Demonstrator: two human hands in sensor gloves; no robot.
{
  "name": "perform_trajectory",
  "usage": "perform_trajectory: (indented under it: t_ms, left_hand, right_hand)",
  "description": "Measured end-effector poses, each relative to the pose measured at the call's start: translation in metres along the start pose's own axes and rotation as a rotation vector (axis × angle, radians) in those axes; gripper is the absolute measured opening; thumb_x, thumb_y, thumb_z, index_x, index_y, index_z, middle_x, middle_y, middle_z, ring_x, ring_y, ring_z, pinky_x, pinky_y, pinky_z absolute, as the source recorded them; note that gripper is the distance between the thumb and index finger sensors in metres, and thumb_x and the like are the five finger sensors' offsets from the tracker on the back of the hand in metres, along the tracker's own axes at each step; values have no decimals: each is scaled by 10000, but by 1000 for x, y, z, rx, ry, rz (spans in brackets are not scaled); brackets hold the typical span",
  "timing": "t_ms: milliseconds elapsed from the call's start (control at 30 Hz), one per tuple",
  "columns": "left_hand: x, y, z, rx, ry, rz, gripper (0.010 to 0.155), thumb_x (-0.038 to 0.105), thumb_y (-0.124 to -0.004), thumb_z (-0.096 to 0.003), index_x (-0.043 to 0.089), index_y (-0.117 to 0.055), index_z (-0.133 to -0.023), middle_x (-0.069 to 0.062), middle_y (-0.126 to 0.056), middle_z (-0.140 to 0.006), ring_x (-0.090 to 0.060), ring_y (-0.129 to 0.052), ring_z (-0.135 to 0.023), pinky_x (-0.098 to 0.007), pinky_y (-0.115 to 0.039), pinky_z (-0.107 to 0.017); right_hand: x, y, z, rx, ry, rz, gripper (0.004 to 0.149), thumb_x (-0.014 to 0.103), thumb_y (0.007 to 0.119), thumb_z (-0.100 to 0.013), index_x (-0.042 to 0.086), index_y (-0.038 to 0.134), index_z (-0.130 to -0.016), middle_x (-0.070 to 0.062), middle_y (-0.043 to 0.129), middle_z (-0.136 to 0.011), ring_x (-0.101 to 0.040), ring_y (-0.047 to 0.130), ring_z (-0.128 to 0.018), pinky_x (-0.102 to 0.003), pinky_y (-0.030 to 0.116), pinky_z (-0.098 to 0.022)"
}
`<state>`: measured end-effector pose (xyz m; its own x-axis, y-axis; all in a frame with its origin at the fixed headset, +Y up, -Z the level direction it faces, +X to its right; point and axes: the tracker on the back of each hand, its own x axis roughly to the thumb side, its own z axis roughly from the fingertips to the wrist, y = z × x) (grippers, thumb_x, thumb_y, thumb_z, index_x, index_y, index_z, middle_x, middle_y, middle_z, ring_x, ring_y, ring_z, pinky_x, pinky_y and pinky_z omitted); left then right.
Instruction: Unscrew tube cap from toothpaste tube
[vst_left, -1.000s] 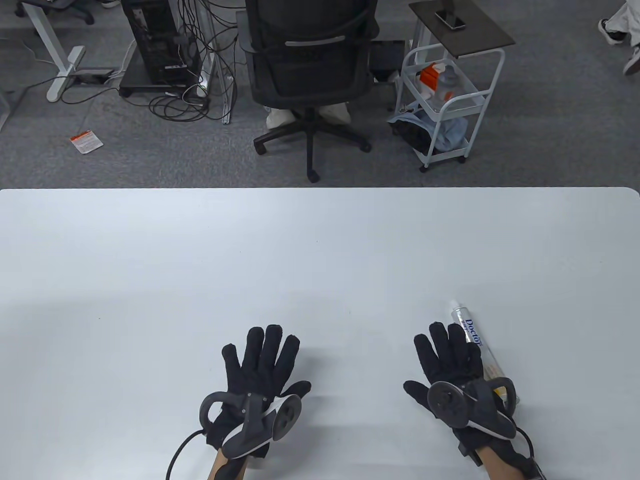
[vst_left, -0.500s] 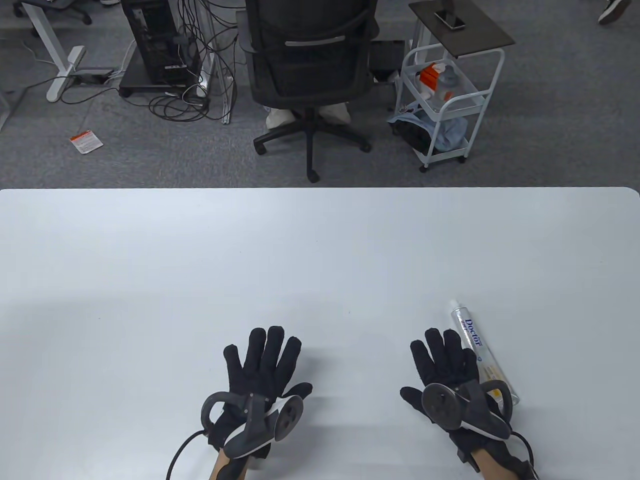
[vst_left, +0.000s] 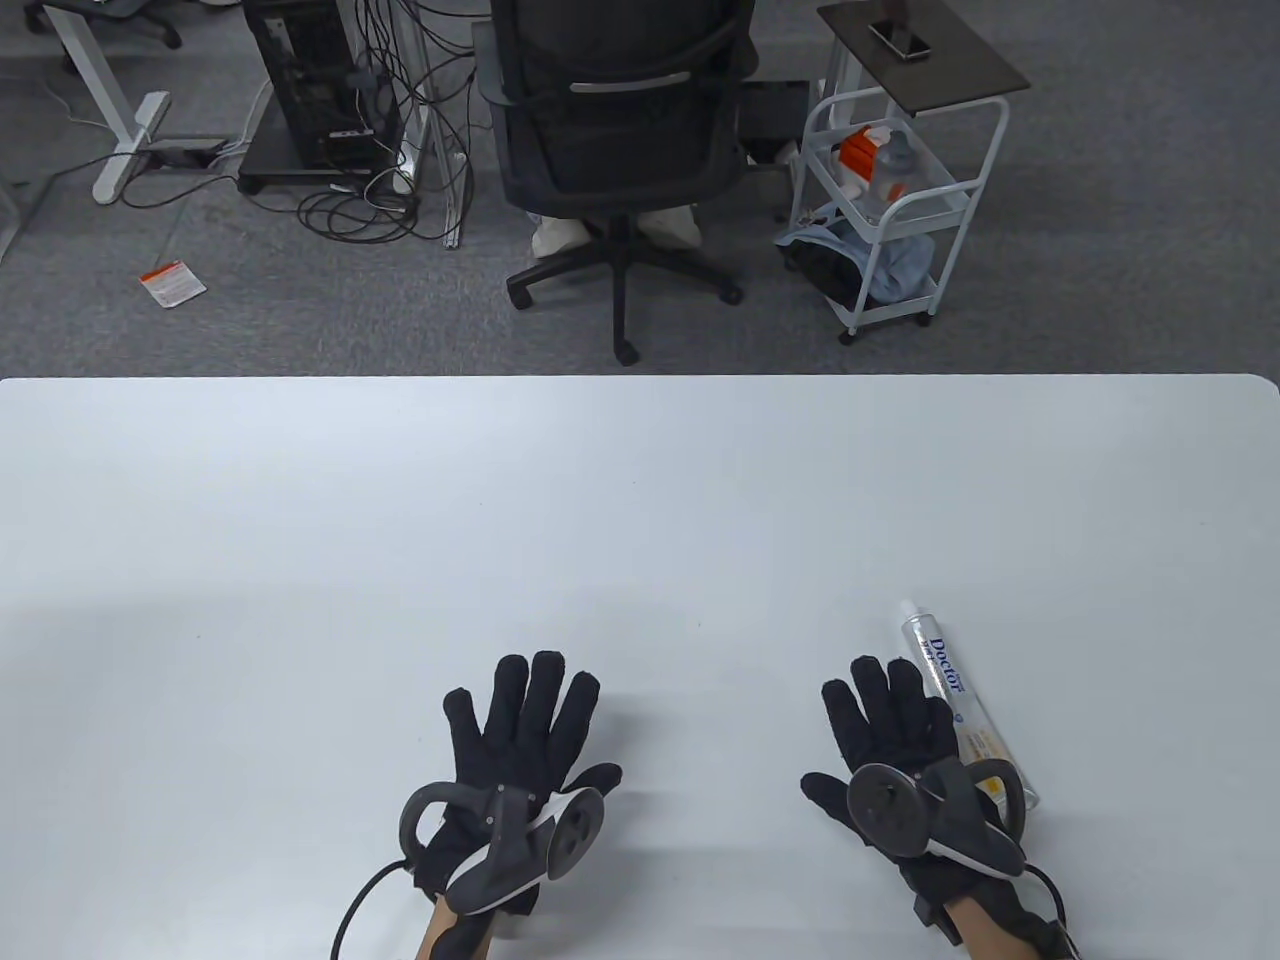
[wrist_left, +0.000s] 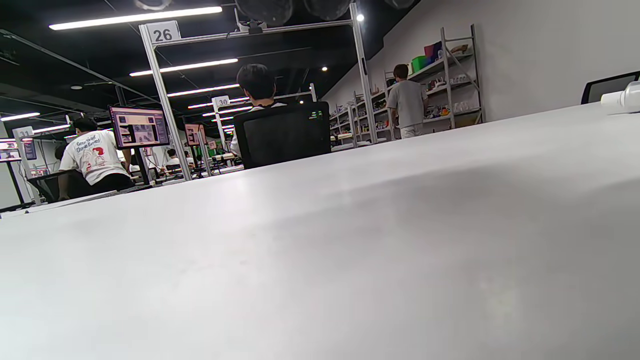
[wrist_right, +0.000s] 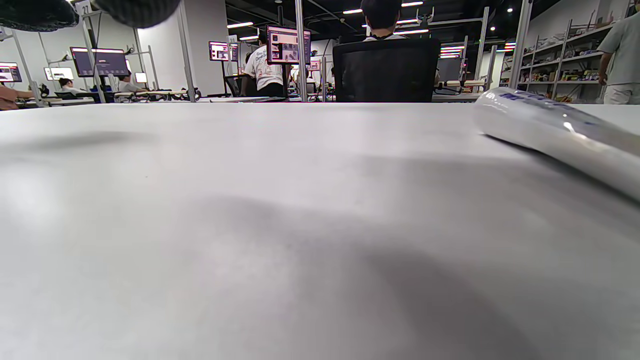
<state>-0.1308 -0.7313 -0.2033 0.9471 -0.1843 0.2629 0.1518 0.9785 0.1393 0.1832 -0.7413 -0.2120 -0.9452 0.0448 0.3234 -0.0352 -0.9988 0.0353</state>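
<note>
A silver toothpaste tube (vst_left: 950, 690) with blue "Doctor" lettering lies on the white table (vst_left: 640, 480) at the near right, its white cap (vst_left: 909, 607) pointing away. My right hand (vst_left: 885, 720) lies flat and open just left of the tube, fingers spread, holding nothing. My left hand (vst_left: 525, 715) lies flat and open at the near centre, empty. The tube's body shows at the right of the right wrist view (wrist_right: 555, 127), and its cap end at the far right edge of the left wrist view (wrist_left: 622, 99).
Beyond the table's far edge stand an office chair (vst_left: 620, 130) and a white wire trolley (vst_left: 885, 190). A cable (vst_left: 355, 905) trails from my left wrist.
My right hand has drawn back slightly toward me and left, off the tube's side. The left hand and the tube have not moved.
</note>
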Motion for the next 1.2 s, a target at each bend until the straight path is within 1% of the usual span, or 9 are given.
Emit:
perform_trajectory:
  t_ms: [433,533,600,633,667,800,1000,1100,1200]
  left_hand:
    - [0,0,0,-1,0,-4,803,690,-435,-538,311,-257,-1224,-110,-305,-1322,-421,-401,-1219,-772,-434,-777]
    - [0,0,0,4,3,0,803,689,-435,-538,312,-258,-1224,-109,-304,-1322,-421,-402,-1220,-771,-432,-778]
    - [0,0,0,4,5,-3,803,689,-435,-538,312,-256,-1224,-108,-305,-1322,-420,-402,-1220,-772,-432,-778]
    - [0,0,0,4,5,-3,801,689,-435,-538,314,-258,-1224,-108,-303,-1322,-419,-402,-1221,-772,-433,-778]
    - [0,0,0,5,6,-4,802,689,-435,-539,313,-257,-1224,-109,-304,-1322,-420,-401,-1220,-772,-432,-778]
    - [1,-1,0,1,5,-4,803,689,-435,-538,312,-255,-1224,-111,-302,-1322,-419,-401,-1220,-772,-433,-777]
    - [1,-1,0,0,6,-10,802,686,-437,-539,310,-254,-1224,-113,-302,-1321,-420,-401,-1219,-771,-435,-777]
    - [1,-1,0,5,8,-6,796,681,-441,-541,313,-256,-1222,-109,-309,-1320,-418,-408,-1218,-767,-441,-778]
    - [1,-1,0,7,10,-9,792,677,-445,-544,311,-256,-1221,-106,-316,-1319,-414,-416,-1217,-763,-446,-781]
  right_hand:
    - [0,0,0,-4,8,9,839,554,552,-549,135,105,-1123,-198,-40,-1151,-486,-74,-1019,-720,189,-742]
    - [-12,-2,-2,-31,100,27,830,545,541,-554,120,120,-1129,-225,-14,-1158,-516,-30,-1030,-725,214,-743]
    - [-30,-3,-5,-36,236,24,812,528,521,-570,89,140,-1136,-269,19,-1160,-551,22,-1034,-732,242,-736]
    - [-34,-3,-6,-32,262,21,808,521,514,-575,76,141,-1137,-282,24,-1159,-562,32,-1032,-734,246,-733]
    - [-51,-1,-8,4,364,-9,797,509,499,-588,58,140,-1138,-299,30,-1156,-574,38,-1027,-735,247,-729]
    - [-83,9,-13,142,509,-137,765,464,480,-621,8,139,-1131,-334,32,-1138,-593,33,-1003,-733,212,-709]
    - [-97,28,-23,257,564,-177,675,409,460,-646,-40,249,-1103,-333,92,-1132,-590,87,-1002,-703,257,-719]
    - [-96,26,-25,228,586,-137,603,331,476,-662,-37,288,-1100,-335,152,-1138,-589,146,-1012,-703,256,-719]
    - [-102,25,-25,194,632,-150,595,317,484,-664,-43,309,-1104,-354,198,-1135,-599,198,-1007,-705,274,-717]
